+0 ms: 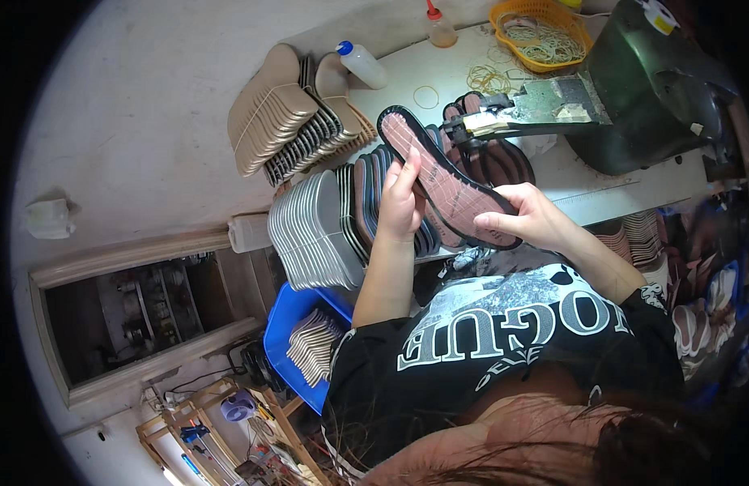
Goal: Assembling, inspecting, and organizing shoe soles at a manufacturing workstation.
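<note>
A shoe insole (455, 193) with a pinkish-brown face and a black edge is held tilted above the front of the table, in front of the machine arm. My left hand (400, 201) grips its left side, thumb lying on the pinkish face. At its lower right end, my right hand (530, 217) holds the rim, with the thumb on the face and the fingers mostly hidden behind. Beside my left wrist stands a row of silver insoles (310, 231), with darker ones next to it. More brown, black-edged insoles (504, 162) lie behind the held one.
A green machine (654, 89) reaches over the table (617, 190) from the right. Gold insole bundles (265, 117) stand at the back left, near a blue-capped bottle (362, 65). Rubber bands fill a yellow basket (581, 58). A blue bin (279, 324) holding insoles sits below left.
</note>
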Demonstrator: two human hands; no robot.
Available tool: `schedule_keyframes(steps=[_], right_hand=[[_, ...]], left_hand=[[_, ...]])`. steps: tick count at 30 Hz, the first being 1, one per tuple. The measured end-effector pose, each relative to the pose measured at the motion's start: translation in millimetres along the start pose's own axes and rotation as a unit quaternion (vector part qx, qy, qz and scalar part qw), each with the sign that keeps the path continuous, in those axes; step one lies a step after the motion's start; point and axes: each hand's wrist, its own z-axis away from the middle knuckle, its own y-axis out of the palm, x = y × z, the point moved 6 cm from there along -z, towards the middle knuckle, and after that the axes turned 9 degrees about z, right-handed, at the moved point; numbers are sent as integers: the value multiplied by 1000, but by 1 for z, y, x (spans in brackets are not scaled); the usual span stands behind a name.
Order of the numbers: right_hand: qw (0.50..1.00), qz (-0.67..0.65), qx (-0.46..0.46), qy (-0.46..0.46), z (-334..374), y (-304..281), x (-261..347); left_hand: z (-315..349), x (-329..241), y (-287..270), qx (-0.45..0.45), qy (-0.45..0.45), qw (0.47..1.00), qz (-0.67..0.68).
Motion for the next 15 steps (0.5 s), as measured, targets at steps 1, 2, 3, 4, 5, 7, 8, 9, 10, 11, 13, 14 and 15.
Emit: schedule_keyframes(steps=[1, 2, 3, 4, 5, 7, 8, 9, 10, 11, 13, 14, 15], right_hand=[[1000, 20, -11, 1, 3, -1, 0], [1000, 22, -12, 1, 7, -4, 2], [991, 132, -17, -10, 12, -8, 7], [970, 240, -22, -21, 17, -13, 11], [950, 308, -26, -47, 24, -19, 12], [914, 406, 13, -8, 39, -37, -1], [898, 439, 31, 27, 44, -44, -6], [897, 440, 26, 34, 48, -49, -6], [918, 390, -2, 63, 51, -52, -8], [936, 339, -30, 91, 52, -55, -11], [965, 236, -63, 93, 45, -55, -45], [970, 214, -69, 94, 37, -55, -64], [980, 158, -89, 84, 29, -50, -73]], left_hand=[[1, 0, -2, 2, 1, 1000, 1], [2, 4, -7, 0, -28, 999, -35], [5, 8, -15, -3, -55, 996, -71], [6, 10, -26, -5, -52, 996, -71], [7, 10, -48, -45, -31, 974, -221], [11, 9, -67, -117, 84, 888, -436], [21, 10, -72, -168, 74, 791, -584], [23, 20, -60, -128, 110, 719, -675], [30, 31, -52, -93, 146, 631, -756], [30, 43, -59, -61, 118, 656, -743], [29, 61, -55, -76, 147, 636, -753], [27, 62, -52, -82, 160, 634, -752], [25, 61, -49, -82, 160, 635, -751]])
